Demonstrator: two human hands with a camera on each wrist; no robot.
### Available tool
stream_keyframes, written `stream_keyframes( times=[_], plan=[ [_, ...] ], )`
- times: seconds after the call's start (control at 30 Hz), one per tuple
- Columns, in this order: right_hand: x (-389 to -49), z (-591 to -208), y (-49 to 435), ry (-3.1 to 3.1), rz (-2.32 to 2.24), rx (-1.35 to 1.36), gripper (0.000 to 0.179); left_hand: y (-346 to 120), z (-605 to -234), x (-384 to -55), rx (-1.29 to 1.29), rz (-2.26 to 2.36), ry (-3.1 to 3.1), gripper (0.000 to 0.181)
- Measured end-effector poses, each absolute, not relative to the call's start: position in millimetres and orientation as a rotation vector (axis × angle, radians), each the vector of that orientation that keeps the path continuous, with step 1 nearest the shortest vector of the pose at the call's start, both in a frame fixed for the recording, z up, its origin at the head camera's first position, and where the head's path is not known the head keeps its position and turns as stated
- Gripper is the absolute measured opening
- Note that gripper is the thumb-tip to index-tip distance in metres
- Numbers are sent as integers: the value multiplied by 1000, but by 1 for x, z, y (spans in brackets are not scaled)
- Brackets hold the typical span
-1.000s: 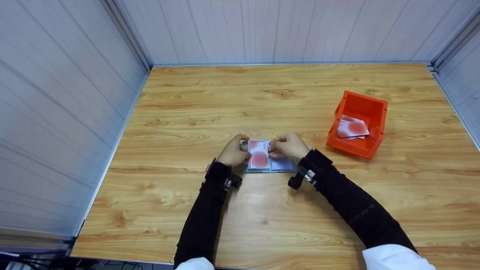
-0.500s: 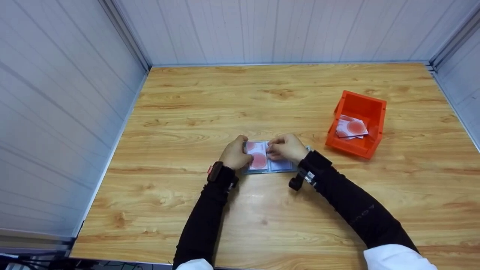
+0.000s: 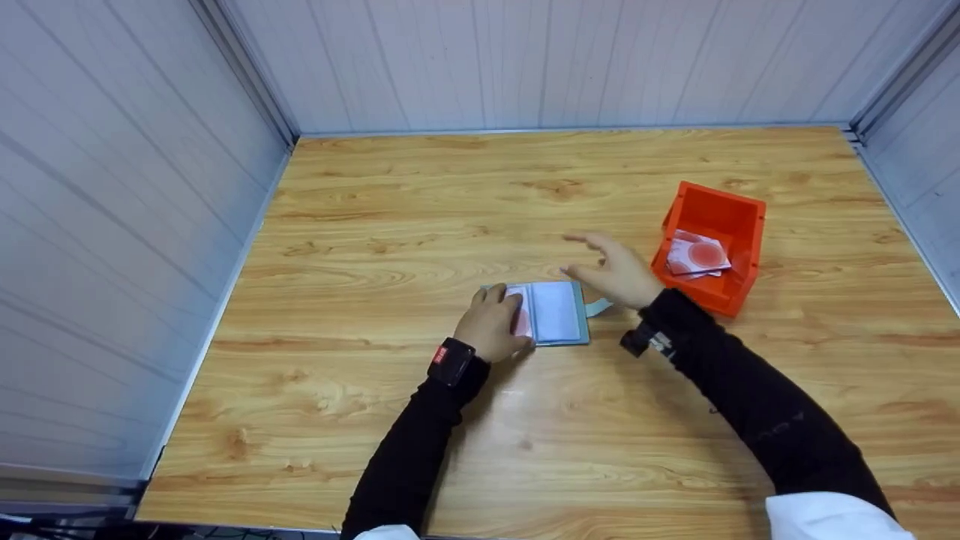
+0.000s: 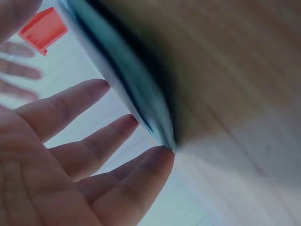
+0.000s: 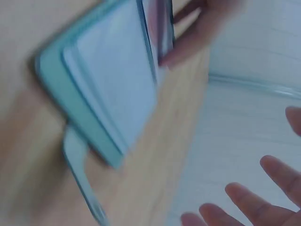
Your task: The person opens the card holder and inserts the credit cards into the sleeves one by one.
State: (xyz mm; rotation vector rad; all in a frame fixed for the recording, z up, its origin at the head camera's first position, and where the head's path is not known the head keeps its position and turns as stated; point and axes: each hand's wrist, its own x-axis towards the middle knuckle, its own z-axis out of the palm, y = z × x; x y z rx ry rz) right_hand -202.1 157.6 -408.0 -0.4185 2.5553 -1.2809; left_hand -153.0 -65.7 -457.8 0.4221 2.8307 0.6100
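Observation:
A small teal album with clear sleeves lies spread out on the table. Its right page looks whitish, and a pink-and-white card shows in the left page, mostly hidden under my left hand. That hand rests over the left page with its fingers extended; in the left wrist view the fingertips touch the album's edge. Up and to the right of the album, my right hand is raised with spread fingers and holds nothing. A pale teal strap sticks out from the album's right side.
An orange bin stands to the right of my right hand, with several pink-and-white cards inside. The wood-grain table is bordered by white panel walls at the back and sides.
My right hand has left the album and moved up and right toward the bin, its fingers spreading. My left hand has shifted right, over the card on the left page.

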Motion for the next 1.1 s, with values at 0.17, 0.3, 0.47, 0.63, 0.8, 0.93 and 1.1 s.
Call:
stream_keyframes(
  times=[0.17,0.3,0.47,0.63,0.8,0.93,1.1],
  plan=[
    [-210,-379,184,2698,-1103,-418,76,-66,-459,-153,411,612,2830,73],
    [-218,-359,205,2778,-998,-388,83,-66,-459,-153,412,619,2826,73],
    [-230,-343,229,2852,-883,-347,87,-67,-459,-153,415,616,2829,73],
    [-247,-338,250,2849,-852,-229,91,-68,-459,-154,432,616,2850,71],
    [-263,-340,266,2821,-788,-107,92,-68,-458,-153,436,617,2850,70],
    [-271,-345,273,2791,-685,-37,82,-68,-458,-152,436,635,2843,70],
    [-275,-358,277,2822,-550,-29,51,-68,-457,-152,430,636,2845,69]
  ],
)
